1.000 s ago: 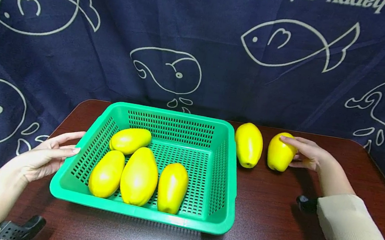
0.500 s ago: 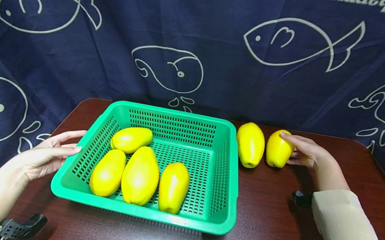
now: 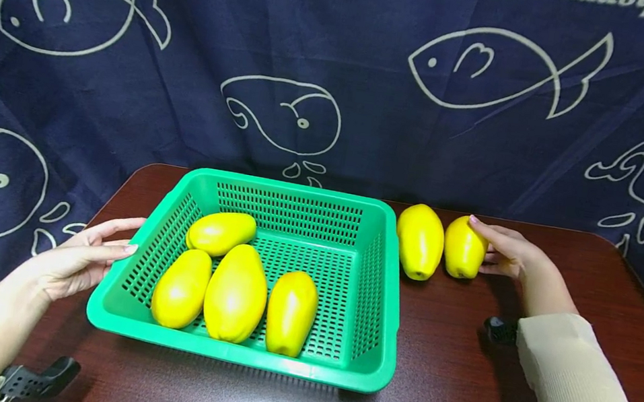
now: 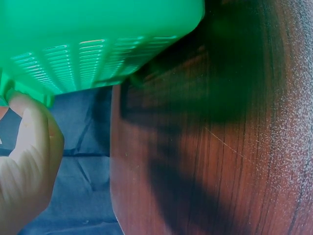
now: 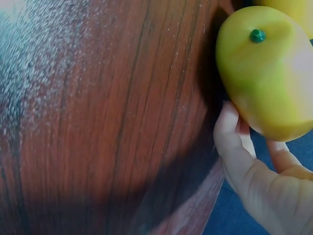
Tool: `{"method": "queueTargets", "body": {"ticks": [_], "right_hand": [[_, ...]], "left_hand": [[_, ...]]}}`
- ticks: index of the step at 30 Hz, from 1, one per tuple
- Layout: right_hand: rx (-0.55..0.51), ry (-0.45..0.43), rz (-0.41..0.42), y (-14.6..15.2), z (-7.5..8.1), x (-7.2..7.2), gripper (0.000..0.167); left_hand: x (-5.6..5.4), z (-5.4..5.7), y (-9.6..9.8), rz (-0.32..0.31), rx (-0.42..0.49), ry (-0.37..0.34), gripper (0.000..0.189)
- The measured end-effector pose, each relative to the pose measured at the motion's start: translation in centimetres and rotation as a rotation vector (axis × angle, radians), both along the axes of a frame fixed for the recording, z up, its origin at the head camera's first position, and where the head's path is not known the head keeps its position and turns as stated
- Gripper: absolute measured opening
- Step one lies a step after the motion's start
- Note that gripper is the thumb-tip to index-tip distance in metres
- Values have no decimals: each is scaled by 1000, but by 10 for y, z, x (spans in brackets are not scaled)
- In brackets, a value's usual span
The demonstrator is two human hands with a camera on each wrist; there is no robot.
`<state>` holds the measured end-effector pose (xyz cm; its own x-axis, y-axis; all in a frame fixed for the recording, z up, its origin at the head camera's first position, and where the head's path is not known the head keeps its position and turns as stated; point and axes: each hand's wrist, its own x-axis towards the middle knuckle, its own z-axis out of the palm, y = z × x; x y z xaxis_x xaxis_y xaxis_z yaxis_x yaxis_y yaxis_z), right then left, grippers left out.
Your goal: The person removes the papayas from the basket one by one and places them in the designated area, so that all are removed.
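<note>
A green plastic basket (image 3: 240, 355) stands on the table with several yellow papayas inside, among them a large papaya (image 3: 236, 293) near its middle. My left hand (image 3: 66, 266) holds the basket's left rim, thumb at the edge; the left wrist view shows this thumb (image 4: 34, 122) against the rim. Outside the basket, one papaya (image 3: 420, 242) lies beside its right wall. Close to its right is a smaller papaya (image 3: 465, 248), its green stem (image 5: 257, 35) visible in the right wrist view. My right hand (image 3: 513, 253) touches this papaya's right side with fairly straight fingers.
The brown wooden table (image 3: 433, 379) extends to the front and right of the basket. Behind it hangs a dark blue cloth (image 3: 360, 145) with white fish and whale drawings. Black straps (image 3: 38, 384) sit at both wrists.
My right hand has moved slightly left, and the smaller papaya has shifted left toward the other one. The left hand and the basket have stayed in place.
</note>
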<state>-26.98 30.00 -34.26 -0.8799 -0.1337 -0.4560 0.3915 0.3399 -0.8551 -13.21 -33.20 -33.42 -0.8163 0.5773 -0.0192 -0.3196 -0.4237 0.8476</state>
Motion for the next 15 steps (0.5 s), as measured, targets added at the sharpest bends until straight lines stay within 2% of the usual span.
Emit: {"method": "queueTargets", "body": {"ticks": [5, 15], "right_hand": [[-17, -1, -14, -1, 1, 0, 86], [-20, 11, -19, -2, 3, 2, 79]], "left_hand": [[1, 1, 1, 4, 10, -5, 48], [0, 0, 1, -1, -5, 12, 48]]}}
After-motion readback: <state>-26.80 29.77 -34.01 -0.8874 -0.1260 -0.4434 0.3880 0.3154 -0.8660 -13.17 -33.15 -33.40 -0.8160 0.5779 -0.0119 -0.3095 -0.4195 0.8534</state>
